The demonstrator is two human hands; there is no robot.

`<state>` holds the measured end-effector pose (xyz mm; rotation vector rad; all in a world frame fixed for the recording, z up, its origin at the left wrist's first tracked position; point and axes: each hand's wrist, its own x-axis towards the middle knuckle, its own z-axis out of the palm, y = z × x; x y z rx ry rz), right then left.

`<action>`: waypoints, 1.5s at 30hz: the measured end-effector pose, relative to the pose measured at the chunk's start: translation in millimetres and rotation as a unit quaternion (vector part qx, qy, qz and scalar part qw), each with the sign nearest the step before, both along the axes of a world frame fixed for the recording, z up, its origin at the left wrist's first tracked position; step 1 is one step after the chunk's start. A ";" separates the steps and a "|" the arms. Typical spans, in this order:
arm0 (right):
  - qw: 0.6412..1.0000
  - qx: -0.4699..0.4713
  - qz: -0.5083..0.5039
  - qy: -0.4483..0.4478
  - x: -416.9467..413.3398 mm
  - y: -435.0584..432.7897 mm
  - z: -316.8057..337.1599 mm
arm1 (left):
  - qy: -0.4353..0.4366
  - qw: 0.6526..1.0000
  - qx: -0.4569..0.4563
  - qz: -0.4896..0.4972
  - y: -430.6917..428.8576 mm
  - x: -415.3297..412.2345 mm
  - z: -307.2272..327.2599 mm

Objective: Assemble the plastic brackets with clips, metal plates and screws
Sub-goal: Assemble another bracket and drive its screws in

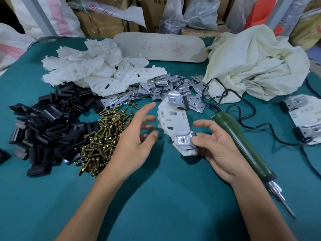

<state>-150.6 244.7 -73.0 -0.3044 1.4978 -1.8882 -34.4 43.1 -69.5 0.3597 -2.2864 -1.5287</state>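
Note:
A white plastic bracket (173, 121) stands tilted above the teal table, with one metal plate (177, 100) on its far end and another (184, 140) on its near end. My right hand (217, 146) pinches the bracket's near end at that plate. My left hand (135, 136) hovers just left of the bracket, fingers spread and holding nothing. A heap of brass screws (102, 138) lies under and left of the left hand. Black clips (46, 126) are piled at the left, white brackets (93, 66) at the back, loose metal plates (156, 87) behind the held bracket.
A green electric screwdriver (243, 146) lies on the table (156, 197) right of my right hand, its cord looping back. A crumpled cream cloth (257, 63) fills the back right. Assembled brackets (304, 115) lie at the right edge. Boxes and bags stand behind.

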 end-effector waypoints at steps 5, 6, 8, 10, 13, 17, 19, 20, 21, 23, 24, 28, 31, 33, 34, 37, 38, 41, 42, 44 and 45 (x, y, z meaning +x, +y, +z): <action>0.998 0.004 0.054 -0.016 -4.1 6.9 1.2 | 0.079 0.918 -0.389 0.002 -8.9 1.0 21.5; 0.998 0.012 0.068 -0.011 -4.2 8.5 2.1 | 0.082 0.906 -0.414 -0.013 -9.5 2.7 27.4; 0.996 0.024 0.081 -0.011 -4.1 11.2 4.0 | 0.063 0.898 -0.431 -0.059 -11.2 9.2 38.6; 0.998 0.036 0.058 -0.002 -5.1 13.2 3.2 | 0.012 0.915 -0.387 -0.110 -11.5 18.0 44.1; 0.999 0.035 0.002 0.039 -7.1 12.9 1.4 | -0.072 0.947 -0.255 -0.184 -10.0 23.6 39.7; 0.996 0.030 -0.017 0.083 -5.6 7.7 2.0 | -0.142 0.960 -0.098 -0.221 -1.2 10.6 27.8; 0.994 0.033 -0.013 0.105 -5.6 7.3 -0.1 | -0.158 0.962 -0.090 -0.203 2.6 0.6 21.1; 0.993 0.035 -0.018 0.113 -5.5 6.9 -0.7 | -0.166 0.963 -0.093 -0.190 3.5 -4.1 18.3; 0.992 0.038 -0.025 0.121 -5.2 6.1 -0.9 | -0.171 0.964 -0.099 -0.177 3.6 -7.9 16.0; 0.985 0.058 -0.047 0.157 -4.9 4.0 -1.7 | -0.160 0.967 -0.134 -0.147 0.6 -12.8 12.1; 0.978 0.078 -0.055 0.184 -5.2 2.4 -1.7 | -0.146 0.967 -0.164 -0.129 -2.3 -14.0 11.9; 0.941 0.157 -0.026 0.297 -10.8 -16.0 11.3 | -0.101 0.961 -0.255 -0.018 -30.6 -12.0 17.4; 0.897 0.200 0.058 0.390 -19.8 -55.1 28.8 | -0.113 0.951 -0.281 0.056 -61.4 -12.5 20.5; 0.860 0.226 0.113 0.443 -26.2 -92.8 35.7 | -0.122 0.934 -0.317 0.109 -79.0 -17.6 22.2; 0.837 0.246 0.132 0.470 -29.7 -112.7 36.5 | -0.129 0.924 -0.335 0.128 -86.6 -21.4 23.2; 0.778 0.305 0.169 0.523 -37.8 -161.4 28.7 | -0.169 0.911 -0.345 0.148 -105.7 -33.0 23.0; 0.763 0.318 0.175 0.535 -39.7 -172.7 24.1 | -0.182 0.911 -0.340 0.146 -109.5 -36.7 22.6; 0.727 0.337 0.180 0.570 -41.0 -191.5 11.9 | -0.202 0.915 -0.325 0.125 -111.8 -45.1 23.6; 0.720 0.340 0.180 0.577 -41.2 -194.4 10.2 | -0.209 0.917 -0.321 0.110 -110.9 -47.1 24.5; 0.718 0.346 0.185 0.575 -43.2 -196.5 9.5 | -0.234 0.913 -0.328 0.070 -110.2 -50.1 25.9; 0.721 0.349 0.189 0.568 -45.3 -195.4 10.1 | -0.248 0.906 -0.339 0.048 -110.3 -50.8 26.1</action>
